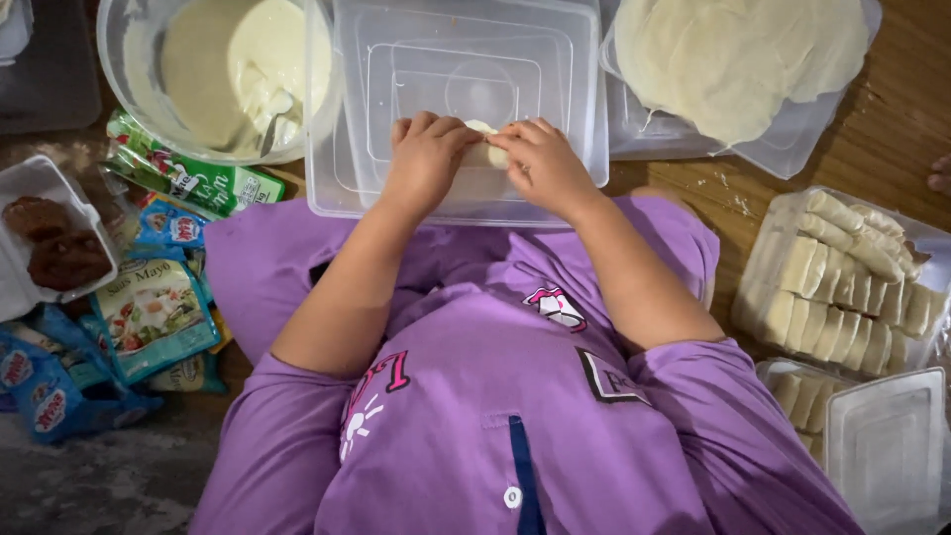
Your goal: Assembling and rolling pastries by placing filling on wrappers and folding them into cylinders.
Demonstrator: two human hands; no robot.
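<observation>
Both hands — left hand (424, 159), right hand (543, 163) — gripped a pale dough roll (485, 151) over the clear lid (456, 99); wooden floor (892, 129) at two o'clock, batter bowl (213, 74) at ten.

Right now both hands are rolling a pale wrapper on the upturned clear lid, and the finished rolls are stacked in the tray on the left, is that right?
Not quite. The head view shows the finished rolls stacked in the clear tray on the person's right, not the left. The rest holds: the left hand and right hand are together rolling a pale wrapper on the upturned clear lid.
</observation>
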